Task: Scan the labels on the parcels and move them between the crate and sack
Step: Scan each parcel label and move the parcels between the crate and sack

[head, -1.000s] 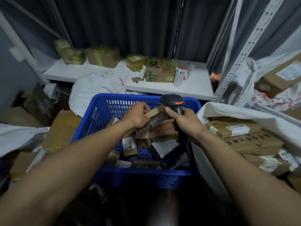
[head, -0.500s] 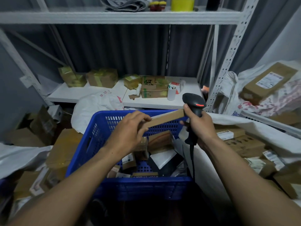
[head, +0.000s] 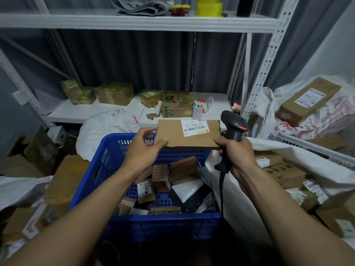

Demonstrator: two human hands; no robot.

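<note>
Change: flat brown cardboard parcel [head: 188,134] turned from edge-on to label-up.
Left hand [head: 143,148]: pinches its left corner.
Right hand [head: 235,150]: grips black handheld scanner [head: 233,125], touches right corner.
Place: between hands, over blue plastic crate [head: 107,169].
Meaning: scan-ready.

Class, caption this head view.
Left hand holds labelled flat cardboard parcel above blue plastic crate; right hand grips black handheld scanner.

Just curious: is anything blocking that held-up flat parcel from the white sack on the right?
Nothing visible but the right hand, which grips the scanner beside the parcel; the sack lies open just beyond.
</note>
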